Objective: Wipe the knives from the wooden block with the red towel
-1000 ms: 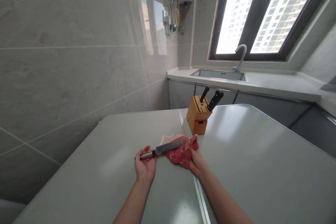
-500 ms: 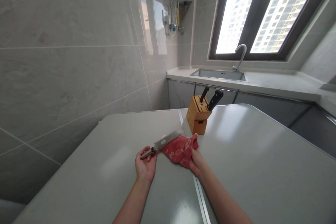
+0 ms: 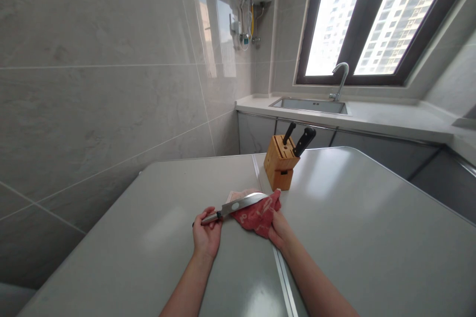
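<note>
In my left hand [image 3: 207, 234] I grip a kitchen knife [image 3: 243, 202] by its dark-ended metal handle. Its broad blade points right and lies against a red patterned cloth [image 3: 256, 219]. My right hand [image 3: 278, 230] holds that cloth by its right side, fingers partly hidden beneath and behind it. A paler part of the cloth shows beyond the blade's far edge. Just behind the cloth stands a wooden knife block [image 3: 281, 161] with two black-handled tools in its slots.
Both hands are over a pale glossy table [image 3: 178, 267] with a metal seam strip down its middle. Behind it runs a white counter [image 3: 390, 116] with a sink [image 3: 312, 105] and faucet [image 3: 342, 79]. A tiled wall [image 3: 111, 99] borders the left.
The knife has turned so its blade lies flatter and lower across the cloth, and more of the pale cloth shows behind it. My right hand has stayed nearly still.
</note>
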`<state>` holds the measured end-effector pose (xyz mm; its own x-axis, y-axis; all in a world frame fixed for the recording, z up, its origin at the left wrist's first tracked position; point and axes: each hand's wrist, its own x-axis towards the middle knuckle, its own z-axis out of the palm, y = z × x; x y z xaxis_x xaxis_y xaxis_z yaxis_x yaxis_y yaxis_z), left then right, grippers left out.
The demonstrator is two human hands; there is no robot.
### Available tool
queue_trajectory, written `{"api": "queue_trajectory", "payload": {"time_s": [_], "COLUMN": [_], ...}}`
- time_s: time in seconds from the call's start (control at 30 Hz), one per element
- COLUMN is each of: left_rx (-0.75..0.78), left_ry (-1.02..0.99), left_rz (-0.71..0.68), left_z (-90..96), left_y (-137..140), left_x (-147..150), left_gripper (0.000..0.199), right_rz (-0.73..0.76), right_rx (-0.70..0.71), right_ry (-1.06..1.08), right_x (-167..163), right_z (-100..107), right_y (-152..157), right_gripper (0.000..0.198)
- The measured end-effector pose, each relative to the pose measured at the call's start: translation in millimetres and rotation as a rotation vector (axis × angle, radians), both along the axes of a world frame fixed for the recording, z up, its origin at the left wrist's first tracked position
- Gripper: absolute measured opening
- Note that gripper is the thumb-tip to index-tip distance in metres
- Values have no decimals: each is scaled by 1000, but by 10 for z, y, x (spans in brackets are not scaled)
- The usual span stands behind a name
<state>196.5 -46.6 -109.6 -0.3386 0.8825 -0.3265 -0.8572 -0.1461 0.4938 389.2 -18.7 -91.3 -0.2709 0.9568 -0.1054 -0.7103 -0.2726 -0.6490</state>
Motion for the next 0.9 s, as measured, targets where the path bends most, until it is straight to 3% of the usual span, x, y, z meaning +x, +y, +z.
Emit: {"api": "queue_trajectory", "payload": {"time_s": [0.53,0.9], "left_rx": [10,12], "left_ry": [-28,-44], "left_rz": [-13,5], "left_z": [33,49], "left_y": [-5,-7], "left_x": [1,4], "left_gripper": [23,23], "right_rz": [8,121], "right_rx": [-62,-13], "right_ry": [93,199], "right_x": [28,51], "right_z": [66,70], "right_y": [-9,15], "right_gripper": [47,46]}}
